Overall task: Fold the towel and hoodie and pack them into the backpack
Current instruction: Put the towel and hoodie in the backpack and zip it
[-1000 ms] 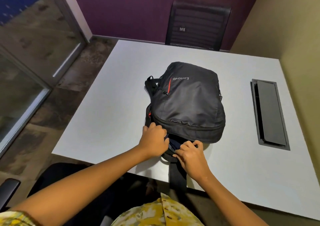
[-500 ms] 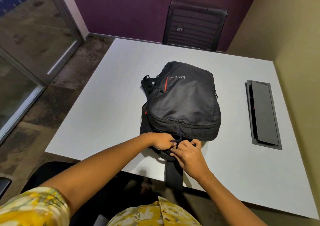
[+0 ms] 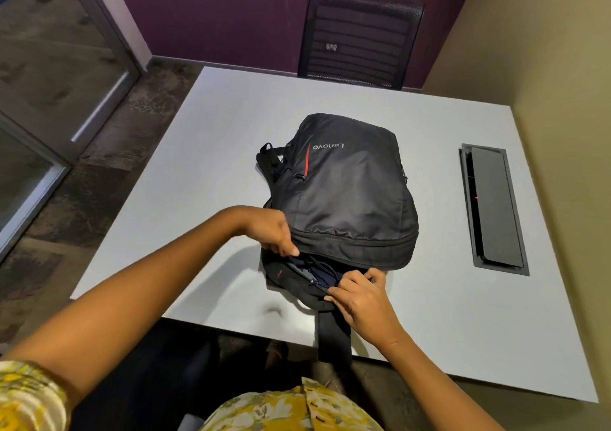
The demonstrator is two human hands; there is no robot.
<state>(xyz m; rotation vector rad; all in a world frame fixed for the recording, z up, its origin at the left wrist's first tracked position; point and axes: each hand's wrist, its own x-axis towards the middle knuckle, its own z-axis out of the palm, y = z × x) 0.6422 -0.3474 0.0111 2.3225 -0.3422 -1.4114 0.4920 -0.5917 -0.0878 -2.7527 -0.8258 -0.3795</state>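
A: Where is the backpack (image 3: 344, 195)?

B: Flat on the white table (image 3: 198, 166), its top opening facing the near edge, a strap (image 3: 334, 334) hanging over that edge.

A: The left hand (image 3: 271, 229)?

B: Fingers pressed together, pinching the upper lip of the opening at its left end.

A: The right hand (image 3: 360, 295)?

B: Fingers curled, pinching the lower lip. Dark blue fabric (image 3: 322, 273) and a cord show in the gap between the lips.

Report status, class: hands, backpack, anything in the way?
Left hand pinching the opening's upper edge. Right hand pinching its lower edge. Backpack flat on table, dark fabric visible inside. No obstructions.
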